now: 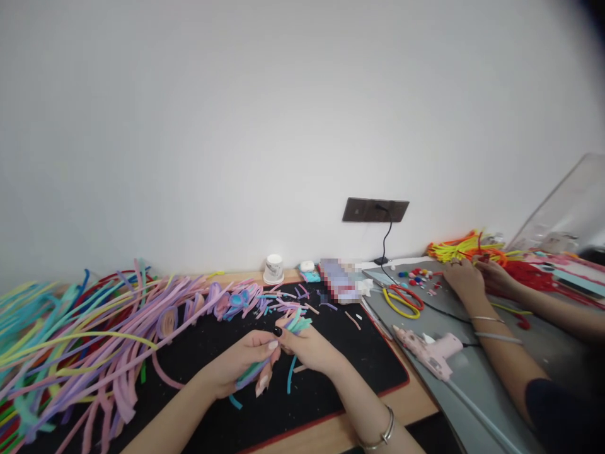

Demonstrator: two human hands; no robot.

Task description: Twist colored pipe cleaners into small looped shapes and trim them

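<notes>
Over the black mat (373, 372), my left hand (248, 360) is closed around a bundle of fuzzy stems in purple, teal and green. Close beside it, my right hand (305, 345) pinches the same bundle (299, 323), whose short mint and purple ends fan out above the fingers. The fingertips of both hands meet near the middle of the bundle. A teal stem piece (292, 375) lies just below my right hand, and another short teal piece (235, 402) rests under my left hand.
A large pile of pastel stems (108, 328) covers the left side. Behind the mat are a white cup (273, 269) and short cut pieces. To the right are scissors (401, 301), a pink glue gun (432, 352), pompoms (416, 275) and another person's hands (466, 280) near yellow and orange stems.
</notes>
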